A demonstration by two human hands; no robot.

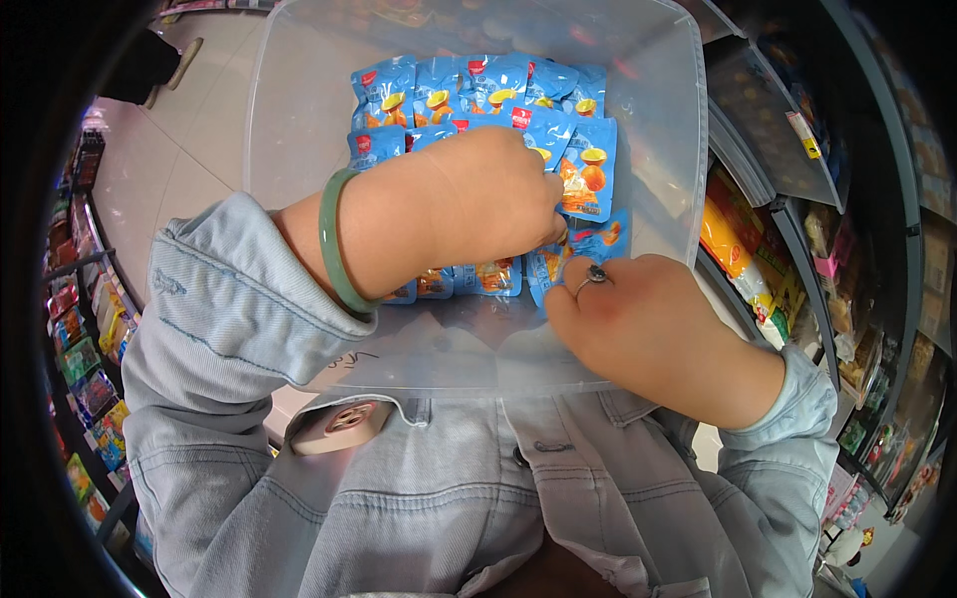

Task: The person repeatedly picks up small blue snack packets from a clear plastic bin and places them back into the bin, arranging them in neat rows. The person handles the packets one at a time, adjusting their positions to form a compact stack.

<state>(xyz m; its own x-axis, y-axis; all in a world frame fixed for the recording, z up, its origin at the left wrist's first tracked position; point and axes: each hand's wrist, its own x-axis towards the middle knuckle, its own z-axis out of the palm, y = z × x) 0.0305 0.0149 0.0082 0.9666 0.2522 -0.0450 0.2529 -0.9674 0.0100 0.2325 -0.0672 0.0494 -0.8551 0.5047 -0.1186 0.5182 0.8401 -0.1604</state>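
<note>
A translucent plastic bin (478, 374) stands before me, with rows of small blue snack packets (587, 168) in it. My left hand (486, 194), with a green bangle at its wrist, reaches over the middle of the rows; its fingertips are mostly hidden, close to a blue packet at the lower right. My right hand (635, 321), wearing a ring with a dark stone, is at the bin's near right side. Its curled fingers pinch the lower edge of a blue packet (544, 273). Whether my left fingers grip anything cannot be made out.
Dark shelves with packaged goods (748, 261) run along the right. Another shelf of colourful packets (93, 396) curves down the left. A person's leg and shoe (185, 63) show at the upper left. A phone (340, 430) sticks out of my jacket pocket.
</note>
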